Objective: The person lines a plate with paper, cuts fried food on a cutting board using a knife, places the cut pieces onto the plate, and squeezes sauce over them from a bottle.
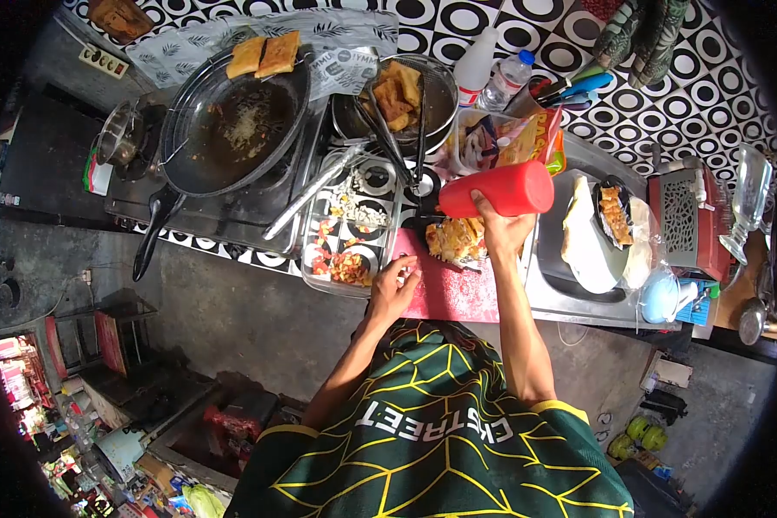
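Note:
My right hand (502,226) grips a red squeeze bottle (514,188), which lies tilted nearly on its side in the air. Below the bottle, pieces of browned, filled flatbread (451,242) sit over a pink-red cutting board (445,293). Over the board's left edge is my left hand (394,289), its fingers loosely curled and apart, with nothing visible in them. Beside it stands a clear divided container (312,268) with chopped red and white fillings. The bottle's nozzle end is hard to make out against the dark things at its left.
A large frying pan (203,147) with oil holds two browned squares (263,54) on its rim rack. Behind the board, tongs (388,138) rest across a bowl of fried pieces (397,95). At right are a white flatbread sheet (583,242) and a small dark plate (604,226).

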